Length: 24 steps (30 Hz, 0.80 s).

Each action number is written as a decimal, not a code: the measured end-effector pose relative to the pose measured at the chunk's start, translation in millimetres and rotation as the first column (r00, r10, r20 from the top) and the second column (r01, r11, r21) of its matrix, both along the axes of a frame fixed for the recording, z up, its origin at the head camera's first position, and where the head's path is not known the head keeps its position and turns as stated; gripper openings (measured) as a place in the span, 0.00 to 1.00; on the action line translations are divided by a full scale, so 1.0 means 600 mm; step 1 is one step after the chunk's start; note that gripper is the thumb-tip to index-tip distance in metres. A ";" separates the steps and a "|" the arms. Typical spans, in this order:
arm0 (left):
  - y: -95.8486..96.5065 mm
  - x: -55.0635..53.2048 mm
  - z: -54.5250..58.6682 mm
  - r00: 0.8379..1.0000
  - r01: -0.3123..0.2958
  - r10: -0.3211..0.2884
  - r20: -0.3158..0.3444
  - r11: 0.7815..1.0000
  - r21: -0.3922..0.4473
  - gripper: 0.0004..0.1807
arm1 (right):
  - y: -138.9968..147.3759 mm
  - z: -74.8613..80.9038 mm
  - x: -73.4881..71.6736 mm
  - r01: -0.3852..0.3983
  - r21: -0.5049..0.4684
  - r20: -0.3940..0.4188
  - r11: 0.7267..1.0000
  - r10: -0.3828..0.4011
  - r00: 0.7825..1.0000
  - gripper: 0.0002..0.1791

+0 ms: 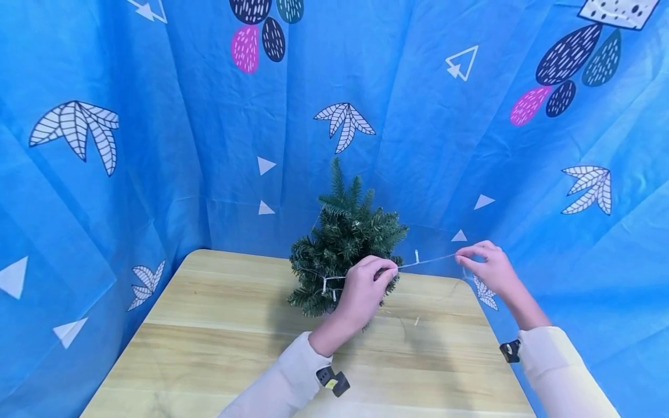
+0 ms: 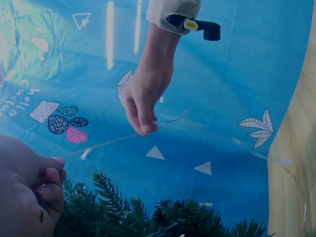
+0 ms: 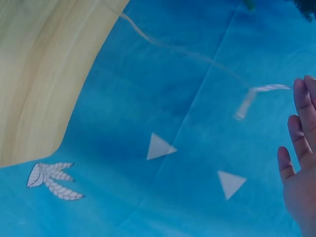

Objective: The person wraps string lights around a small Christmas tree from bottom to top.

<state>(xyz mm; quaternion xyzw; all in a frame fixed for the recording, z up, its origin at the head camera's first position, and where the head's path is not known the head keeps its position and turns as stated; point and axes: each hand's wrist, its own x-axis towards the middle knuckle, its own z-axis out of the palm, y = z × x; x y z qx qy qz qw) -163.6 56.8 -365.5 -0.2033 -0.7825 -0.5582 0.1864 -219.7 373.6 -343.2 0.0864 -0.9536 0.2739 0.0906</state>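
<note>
A small green artificial Christmas tree (image 1: 347, 229) stands toward the back of the table. My left hand (image 1: 362, 290) is in front of its lower right side and pinches a thin clear string of lights (image 1: 417, 261) between thumb and fingertips. Out to the right, my right hand (image 1: 488, 268) pinches the same string, which runs nearly straight between the hands with one small bulb on it. Left of my left hand the string lies across the front branches, with small bulbs (image 1: 324, 284) hanging there. In the right wrist view, a loose stretch with a bulb (image 3: 244, 104) trails from my right hand.
The light wooden table (image 1: 209, 325) has rounded back corners. More of the thin string, with a bulb (image 1: 417, 321), shows over the tabletop right of the tree. A blue patterned curtain (image 1: 428, 145) hangs close behind the table and along both sides.
</note>
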 end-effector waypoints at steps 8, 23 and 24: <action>0.007 0.001 -0.004 0.999 -0.027 0.027 -0.035 0.999 0.024 0.07 | 0.016 -0.007 -0.011 0.108 -0.085 0.053 0.990 -0.104 0.993 0.28; 0.035 -0.009 0.025 0.994 0.028 -0.033 -0.108 0.999 -0.046 0.14 | -0.038 0.019 -0.006 0.224 -0.280 0.074 0.934 -0.211 0.975 0.30; 0.041 -0.013 0.035 0.994 0.043 -0.049 -0.099 0.997 -0.064 0.14 | -0.040 0.020 -0.007 0.222 -0.286 0.069 0.932 -0.211 0.975 0.30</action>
